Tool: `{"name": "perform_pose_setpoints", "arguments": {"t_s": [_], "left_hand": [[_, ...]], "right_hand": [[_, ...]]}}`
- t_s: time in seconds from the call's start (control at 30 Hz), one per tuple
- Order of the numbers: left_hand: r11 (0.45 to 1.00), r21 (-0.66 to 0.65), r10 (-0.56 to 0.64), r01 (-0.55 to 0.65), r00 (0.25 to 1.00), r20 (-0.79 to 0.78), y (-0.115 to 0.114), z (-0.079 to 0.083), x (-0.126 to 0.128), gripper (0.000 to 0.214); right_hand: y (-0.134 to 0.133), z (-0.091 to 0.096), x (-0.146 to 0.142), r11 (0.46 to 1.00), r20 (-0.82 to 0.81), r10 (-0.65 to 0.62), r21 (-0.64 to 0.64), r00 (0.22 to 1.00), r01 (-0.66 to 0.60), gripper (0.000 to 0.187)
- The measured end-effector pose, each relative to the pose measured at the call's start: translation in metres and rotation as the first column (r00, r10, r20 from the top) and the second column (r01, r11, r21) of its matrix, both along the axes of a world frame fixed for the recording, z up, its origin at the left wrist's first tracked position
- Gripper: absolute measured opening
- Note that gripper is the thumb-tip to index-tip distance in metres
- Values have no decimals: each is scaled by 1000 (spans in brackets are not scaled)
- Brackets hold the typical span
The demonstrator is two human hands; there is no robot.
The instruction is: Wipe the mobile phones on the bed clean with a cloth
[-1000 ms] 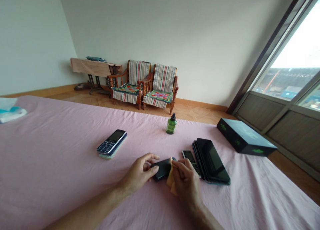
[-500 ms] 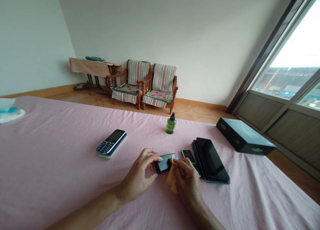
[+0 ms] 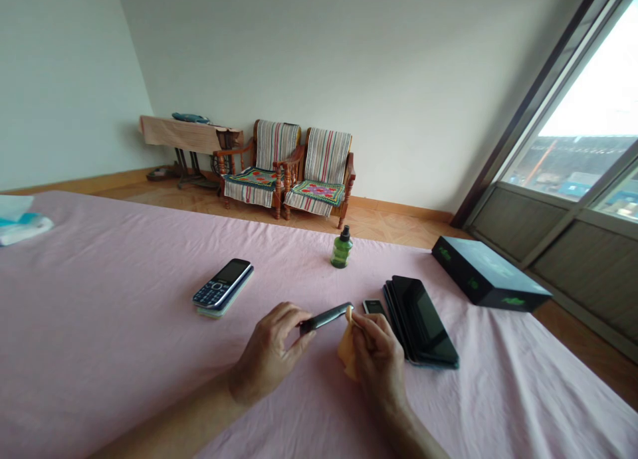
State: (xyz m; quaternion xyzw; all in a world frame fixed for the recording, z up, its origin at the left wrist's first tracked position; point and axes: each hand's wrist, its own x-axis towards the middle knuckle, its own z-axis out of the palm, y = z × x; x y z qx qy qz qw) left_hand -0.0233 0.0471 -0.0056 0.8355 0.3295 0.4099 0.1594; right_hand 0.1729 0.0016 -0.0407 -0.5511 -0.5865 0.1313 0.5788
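Note:
My left hand (image 3: 274, 346) pinches one end of a dark mobile phone (image 3: 326, 318), which is turned so its narrow edge faces me. In my right hand (image 3: 379, 349) is a bunched yellow cloth (image 3: 347, 353), its tip at the phone's far right end. Just beyond my right hand lies a small keypad phone (image 3: 373, 306), partly hidden by the fingers. Beside it rests a stack of dark tablets or large phones (image 3: 423, 319). To the left, a keypad phone (image 3: 222, 283) lies on top of another flat, pale-edged device.
A green spray bottle (image 3: 341, 252) stands upright near the far edge of the pink sheet (image 3: 124, 326). At the right is a black box (image 3: 488, 273) with green lettering. A white and blue packet (image 3: 22, 230) lies at far left. Two wooden chairs (image 3: 319, 190) stand beyond.
The phone has tilted from showing its grey back to showing its edge. My left hand has shifted slightly left, and the cloth has moved slightly right with my right hand.

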Motion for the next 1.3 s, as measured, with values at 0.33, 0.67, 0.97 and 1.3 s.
{"name": "perform_pose_setpoints", "arguments": {"t_s": [0.33, 0.67, 0.97, 1.3], "left_hand": [[995, 30, -95, 99, 988, -124, -8, -4, 2, 20], [992, -32, -122, 120, 987, -101, -9, -5, 2, 18], [988, -88, -134, 128, 989, -65, -7, -3, 3, 9], [994, -10, -109, 109, 994, -24, -5, -9, 2, 23]], "right_hand": [[2, 17, 10, 989, 195, -144, 67, 970, 133, 24], [-9, 7, -16, 994, 380, 48, 70, 924, -81, 33], [-18, 14, -34, 975, 396, 165, 70, 903, -208, 34], [0, 19, 4, 996, 407, -78, 78, 910, 50, 30]]}}
